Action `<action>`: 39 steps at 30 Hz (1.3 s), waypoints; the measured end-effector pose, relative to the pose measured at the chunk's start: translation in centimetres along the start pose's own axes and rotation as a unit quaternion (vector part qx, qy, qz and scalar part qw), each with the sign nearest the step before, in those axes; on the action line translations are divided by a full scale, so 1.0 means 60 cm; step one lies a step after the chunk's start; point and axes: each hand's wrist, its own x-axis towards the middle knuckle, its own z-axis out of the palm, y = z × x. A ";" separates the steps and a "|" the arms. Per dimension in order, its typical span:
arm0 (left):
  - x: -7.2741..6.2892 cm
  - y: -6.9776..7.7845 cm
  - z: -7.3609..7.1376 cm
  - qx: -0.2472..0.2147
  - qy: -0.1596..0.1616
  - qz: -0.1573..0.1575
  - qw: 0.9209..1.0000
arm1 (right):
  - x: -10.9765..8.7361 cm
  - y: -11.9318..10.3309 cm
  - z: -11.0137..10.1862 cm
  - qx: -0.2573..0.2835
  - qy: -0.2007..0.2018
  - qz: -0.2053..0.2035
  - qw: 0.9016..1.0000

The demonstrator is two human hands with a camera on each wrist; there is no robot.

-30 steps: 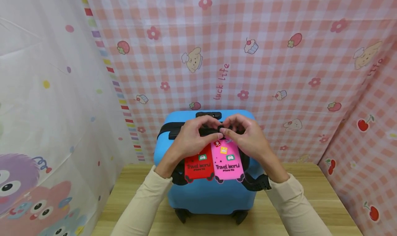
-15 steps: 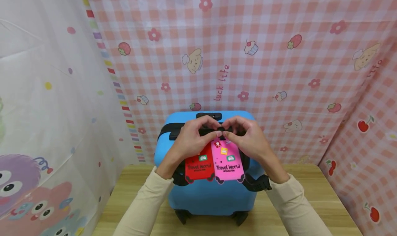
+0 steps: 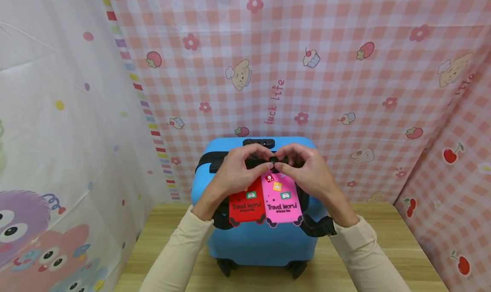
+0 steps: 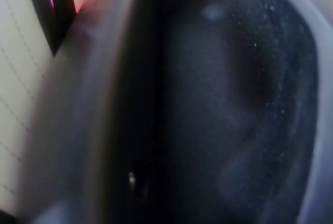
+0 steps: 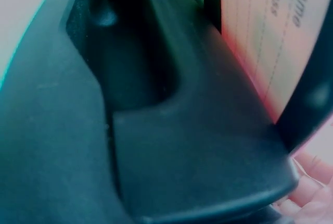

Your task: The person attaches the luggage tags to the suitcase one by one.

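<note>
A blue suitcase [image 3: 262, 249] stands upright with a red luggage tag [image 3: 246, 213] and a pink luggage tag [image 3: 282, 215] hanging side by side at its handle. My left hand [image 3: 235, 172] and right hand [image 3: 308, 172] meet above the pink tag. Thumbs and fingertips of both pinch the small black luggage tag strap [image 3: 273, 160] between them. In the right wrist view, a tag's lined card [image 5: 270, 31] reads "Name", and fingers of a hand [image 5: 312, 193] show at the lower right. Black plastic of the suitcase handle [image 4: 208, 104] fills most of the left wrist view.
The suitcase stands on a wood-grain table [image 3: 165, 241], its black wheels [image 3: 297, 268] towards me. A black combination lock [image 3: 258, 143] sits on its far side. Behind hangs a pink checked curtain [image 3: 326, 91]; a white cartoon-print curtain [image 3: 76, 155] is at the left.
The right thumb has shifted slightly and its tip now sits to the right of the strap. Otherwise both hands and the tags hold almost the same place.
</note>
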 end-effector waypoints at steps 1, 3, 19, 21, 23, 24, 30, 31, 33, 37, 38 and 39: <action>0.000 0.000 0.000 0.001 0.001 -0.002 1.000 | 0.000 0.000 0.000 -0.001 0.000 0.000 1.000; 0.000 0.001 0.001 0.002 0.002 -0.004 1.000 | 0.000 0.000 0.000 -0.002 0.000 -0.001 1.000; -0.001 0.003 0.002 0.011 0.008 -0.008 1.000 | -0.001 -0.002 0.001 0.002 0.002 -0.004 1.000; -0.001 0.002 0.003 0.012 0.009 -0.008 1.000 | -0.001 -0.003 0.001 0.000 0.003 -0.005 1.000; 0.000 0.002 0.003 0.015 0.010 -0.006 1.000 | -0.001 -0.002 0.001 -0.001 0.004 -0.005 1.000; 0.000 0.002 0.003 0.016 0.011 -0.005 1.000 | -0.001 -0.003 0.002 -0.001 0.004 -0.005 1.000; 0.001 0.001 0.004 0.026 0.019 -0.002 0.999 | -0.001 -0.001 0.001 0.002 0.003 -0.005 1.000; 0.002 0.001 0.004 0.026 0.019 -0.002 0.999 | -0.001 -0.001 0.001 0.002 0.003 -0.004 1.000; 0.002 0.002 0.005 0.024 0.020 -0.003 0.999 | -0.001 -0.001 0.001 0.002 0.003 -0.004 1.000; 0.001 0.002 0.005 0.022 0.020 -0.002 1.000 | -0.001 -0.001 0.002 0.001 0.002 -0.006 1.000; 0.001 0.002 0.005 0.023 0.020 -0.001 1.000 | -0.001 -0.001 0.002 0.002 0.002 -0.007 1.000; 0.001 0.002 0.005 0.023 0.020 0.000 1.000 | -0.001 0.000 0.002 0.002 0.002 -0.008 1.000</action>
